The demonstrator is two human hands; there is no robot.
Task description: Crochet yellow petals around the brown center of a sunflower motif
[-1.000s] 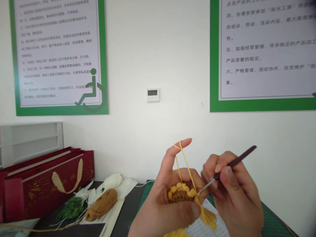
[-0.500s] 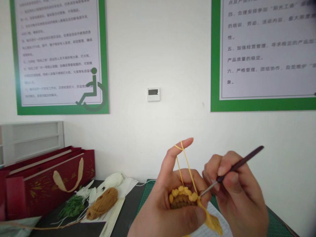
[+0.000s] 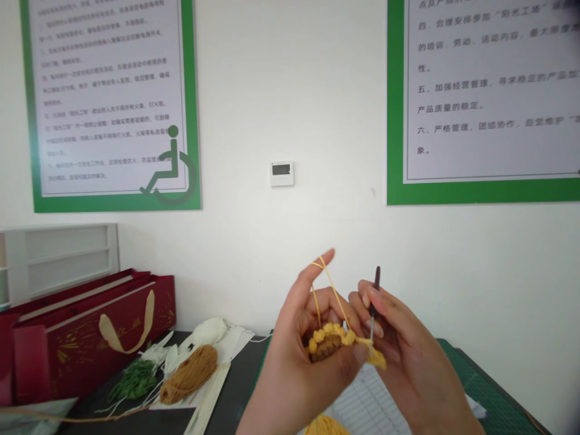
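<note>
My left hand (image 3: 301,356) pinches a small crocheted piece (image 3: 327,342), brown inside with a bumpy yellow edge. Yellow yarn (image 3: 334,289) loops over its raised index finger and runs down to the piece. My right hand (image 3: 399,338) is closed on a crochet hook (image 3: 375,293) with a dark handle, held nearly upright. The hook's metal end meets the yellow part at the right side of the piece; its very tip is too small to make out. Below my hands lies a ball of yellow yarn (image 3: 325,425), partly cut off by the frame.
Printed paper (image 3: 369,402) lies on a green cutting mat (image 3: 489,386) under my hands. To the left are brown yarn (image 3: 190,373), green yarn (image 3: 133,379), white yarn (image 3: 209,332) and a red gift bag (image 3: 104,335). Behind stands a white wall with posters.
The hook has swung from a rightward slant to nearly upright, and my right hand has moved left and turned. My left hand has shifted slightly left. The yellow yarn ball now shows below.
</note>
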